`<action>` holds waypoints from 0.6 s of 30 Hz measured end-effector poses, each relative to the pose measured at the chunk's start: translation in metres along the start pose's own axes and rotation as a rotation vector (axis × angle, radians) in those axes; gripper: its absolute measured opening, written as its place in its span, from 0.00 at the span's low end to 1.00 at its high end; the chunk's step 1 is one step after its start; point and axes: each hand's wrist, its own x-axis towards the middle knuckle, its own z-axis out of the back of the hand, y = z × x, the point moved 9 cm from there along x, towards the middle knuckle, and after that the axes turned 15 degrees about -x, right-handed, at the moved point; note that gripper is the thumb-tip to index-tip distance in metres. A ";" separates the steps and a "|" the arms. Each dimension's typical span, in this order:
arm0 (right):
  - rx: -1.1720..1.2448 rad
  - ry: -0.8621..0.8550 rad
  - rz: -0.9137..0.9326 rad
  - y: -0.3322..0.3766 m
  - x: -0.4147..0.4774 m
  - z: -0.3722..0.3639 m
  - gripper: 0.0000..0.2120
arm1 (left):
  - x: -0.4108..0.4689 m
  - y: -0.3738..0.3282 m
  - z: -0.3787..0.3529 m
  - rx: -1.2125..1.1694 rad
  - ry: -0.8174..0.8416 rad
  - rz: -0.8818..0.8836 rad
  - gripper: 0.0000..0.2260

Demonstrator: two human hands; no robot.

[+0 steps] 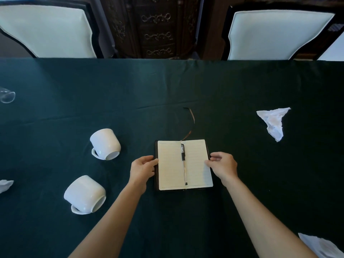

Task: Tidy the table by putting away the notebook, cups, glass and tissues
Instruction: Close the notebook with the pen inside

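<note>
An open notebook (170,164) with lined pages lies flat on the dark green tablecloth, a pen (183,161) resting along its spine and a brown ribbon trailing behind it. My left hand (142,169) grips its left cover edge. My right hand (222,165) pinches its right page edge. Two white cups lie tipped on their sides to the left, one farther (105,144) and one nearer (84,194). A clear glass (7,95) lies at the far left edge. Crumpled tissues sit at the right (273,121), the near right corner (320,246) and the left edge (5,185).
The tablecloth (167,86) covers the whole table. Behind the far edge stand two white upholstered chairs, one at left (46,28) and one at right (277,34), with a dark carved cabinet (156,27) between them.
</note>
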 end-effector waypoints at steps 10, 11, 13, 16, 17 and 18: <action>0.193 0.161 -0.025 -0.011 -0.002 -0.015 0.16 | -0.020 -0.018 -0.042 -0.042 0.260 -0.006 0.11; 0.220 0.167 -0.022 -0.012 -0.003 -0.015 0.13 | -0.023 -0.017 -0.049 -0.050 0.285 -0.007 0.10; 0.264 0.190 -0.011 -0.011 -0.005 -0.014 0.09 | -0.028 -0.014 -0.063 -0.051 0.320 -0.012 0.11; 0.355 0.300 -0.007 -0.010 -0.013 -0.018 0.11 | -0.032 -0.004 -0.077 0.007 0.312 -0.028 0.12; 0.400 0.337 -0.016 -0.011 -0.016 -0.018 0.10 | -0.031 0.001 -0.081 0.038 0.304 -0.034 0.11; 0.446 0.373 -0.027 -0.012 -0.018 -0.018 0.08 | -0.031 0.006 -0.083 0.077 0.293 -0.042 0.09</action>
